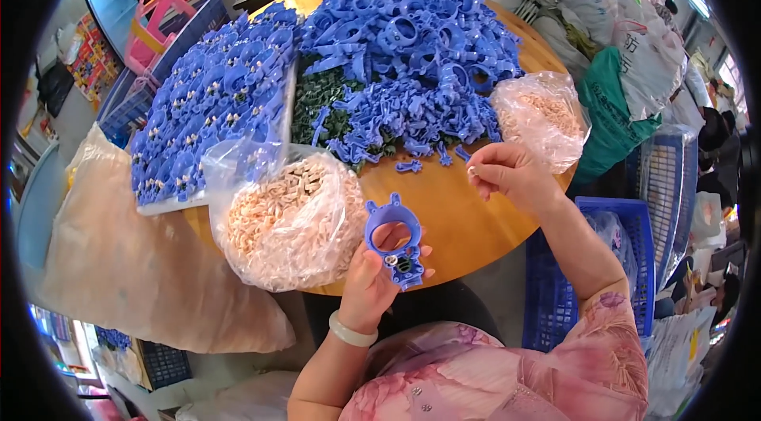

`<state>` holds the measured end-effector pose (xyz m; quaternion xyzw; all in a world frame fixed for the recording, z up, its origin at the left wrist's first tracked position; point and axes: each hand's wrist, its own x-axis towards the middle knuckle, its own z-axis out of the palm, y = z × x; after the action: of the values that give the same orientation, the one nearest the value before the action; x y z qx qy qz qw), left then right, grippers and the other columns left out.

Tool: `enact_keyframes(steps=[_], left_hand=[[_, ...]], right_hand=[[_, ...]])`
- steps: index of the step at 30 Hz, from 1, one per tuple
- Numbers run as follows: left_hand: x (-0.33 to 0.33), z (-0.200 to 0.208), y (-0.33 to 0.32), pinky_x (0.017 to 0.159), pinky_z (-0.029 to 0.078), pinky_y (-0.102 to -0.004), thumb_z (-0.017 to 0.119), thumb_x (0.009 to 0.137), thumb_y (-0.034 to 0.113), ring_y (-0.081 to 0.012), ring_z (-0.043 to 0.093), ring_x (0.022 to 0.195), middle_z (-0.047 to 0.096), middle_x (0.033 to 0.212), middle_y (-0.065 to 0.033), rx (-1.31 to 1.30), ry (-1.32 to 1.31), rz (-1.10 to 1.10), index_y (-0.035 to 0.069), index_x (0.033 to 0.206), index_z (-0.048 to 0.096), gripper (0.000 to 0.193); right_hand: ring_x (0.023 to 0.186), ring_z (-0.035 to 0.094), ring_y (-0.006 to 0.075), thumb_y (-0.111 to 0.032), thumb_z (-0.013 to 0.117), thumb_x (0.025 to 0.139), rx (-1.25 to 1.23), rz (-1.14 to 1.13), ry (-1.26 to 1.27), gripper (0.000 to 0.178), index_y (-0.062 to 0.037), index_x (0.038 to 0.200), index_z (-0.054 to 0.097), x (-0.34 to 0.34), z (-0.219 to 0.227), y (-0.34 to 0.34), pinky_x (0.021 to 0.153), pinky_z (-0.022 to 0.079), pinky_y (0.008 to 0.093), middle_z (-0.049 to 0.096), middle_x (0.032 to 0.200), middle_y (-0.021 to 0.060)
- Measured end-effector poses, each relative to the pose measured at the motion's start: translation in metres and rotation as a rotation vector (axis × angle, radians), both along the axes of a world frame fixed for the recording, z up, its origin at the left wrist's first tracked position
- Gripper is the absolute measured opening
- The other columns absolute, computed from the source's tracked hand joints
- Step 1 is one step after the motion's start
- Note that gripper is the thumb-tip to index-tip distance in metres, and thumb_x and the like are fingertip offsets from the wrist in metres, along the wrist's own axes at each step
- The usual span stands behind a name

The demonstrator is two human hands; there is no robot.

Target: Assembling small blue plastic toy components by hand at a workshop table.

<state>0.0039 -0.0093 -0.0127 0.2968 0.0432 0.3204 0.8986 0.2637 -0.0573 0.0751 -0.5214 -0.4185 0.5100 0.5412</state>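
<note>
My left hand (366, 282) holds up a blue plastic part (394, 211) over the table's near edge. The part has a big ring with small ears on top. Dark green and whitish bits sit in its lower end. To the right, my right hand (514, 175) pinches a tiny whitish piece (472, 172) between thumb and fingertips, apart from the blue part. Beside my left hand lies an open clear bag (293, 219) full of small pale pieces. A second clear bag (547, 116) of similar pieces is just beyond my right hand.
The round wooden table (468, 219) bears a tall heap of blue ringed parts (404, 24), smaller blue parts (436, 108) and dark green pieces (325, 96). A tray of blue parts (214, 104) stands at left. A blue crate (555, 302) is below my right arm, sacks (127, 246) around.
</note>
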Motion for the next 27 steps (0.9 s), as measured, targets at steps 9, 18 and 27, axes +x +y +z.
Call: enact_keyframes(steps=[9,18,27], left_hand=[[0.007,0.005,-0.001,0.094,0.046,-0.0515,0.055,0.091,0.040,-0.0312,0.052,0.115,0.046,0.131,-0.0117,-0.058,-0.030,0.094,0.004,0.134,0.037,0.059],[0.009,0.003,-0.001,0.098,0.044,-0.0464,0.057,0.090,0.038,-0.0288,0.049,0.119,0.050,0.128,-0.0110,-0.077,-0.052,0.157,0.003,0.132,0.039,0.058],[0.010,0.004,0.003,0.103,0.038,-0.0458,0.053,0.093,0.034,-0.0329,0.044,0.125,0.050,0.129,-0.0126,-0.155,-0.116,0.144,0.003,0.132,0.039,0.052]], right_hand=[[0.075,0.058,0.0071,-0.007,0.059,0.089,0.105,0.258,-0.188,0.008,-0.0024,0.094,0.064,-0.042,-0.022,0.007,0.067,0.045,0.0202,0.062,0.088,0.0011],[0.076,0.056,0.0097,-0.004,0.062,0.086,0.199,0.134,-0.310,0.010,-0.0029,0.096,0.062,-0.059,-0.039,0.003,0.066,0.044,0.0219,0.060,0.090,0.0017],[0.081,0.062,0.0266,0.001,0.064,0.079,0.576,-0.136,-1.012,0.021,-0.0035,0.099,0.063,-0.076,-0.048,0.003,0.066,0.051,0.0314,0.060,0.094,0.0114]])
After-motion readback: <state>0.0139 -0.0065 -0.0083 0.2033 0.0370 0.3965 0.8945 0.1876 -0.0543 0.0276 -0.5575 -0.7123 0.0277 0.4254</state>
